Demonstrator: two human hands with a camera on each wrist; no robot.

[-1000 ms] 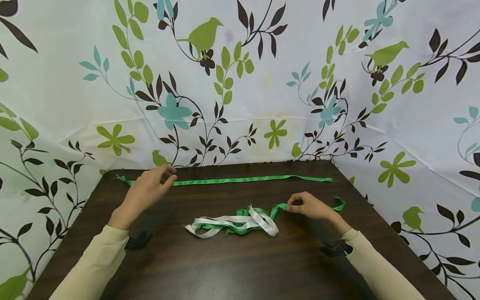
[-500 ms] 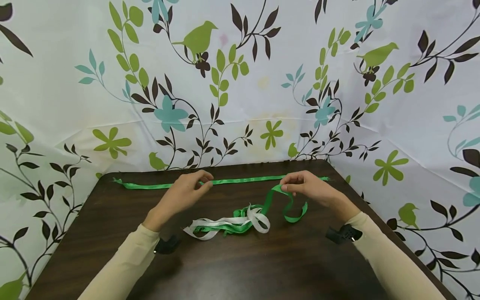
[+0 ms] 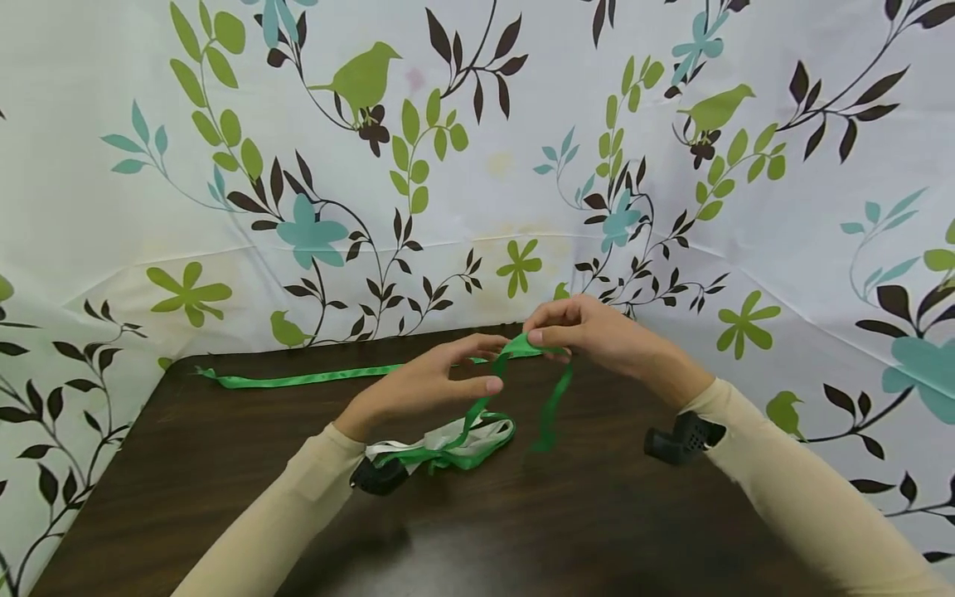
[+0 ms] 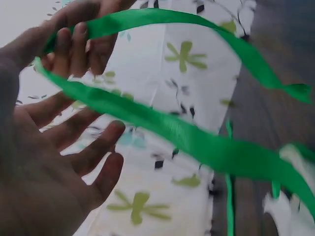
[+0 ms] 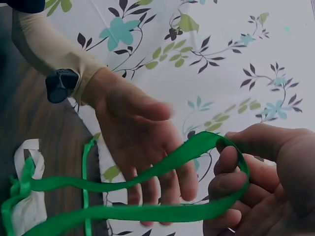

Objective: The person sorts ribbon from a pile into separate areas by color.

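My right hand (image 3: 608,336) pinches a green ribbon (image 4: 197,142) between thumb and fingers, above the table. One stretch runs down to a tangled pile of white ribbon (image 3: 477,439) and green ribbon; the free end (image 3: 552,410) hangs below the hand. Close on the left is my left hand (image 3: 421,381), its fingers spread apart and the ribbon passing in front of its palm in the right wrist view. Nothing is gripped by that hand. Its forearm and wrist camera partly cover the pile in the head view.
Along the back of the dark wooden table (image 3: 246,464) lies a second green ribbon (image 3: 298,380), stretched nearly straight. My hands hide its right part. A white cloth (image 3: 477,199) printed with leaves and birds hangs behind the table and at its sides.
My right hand has lifted the green ribbon from the table and moved left, pulling more of it out of the pile. My left hand has moved right, up to the ribbon.
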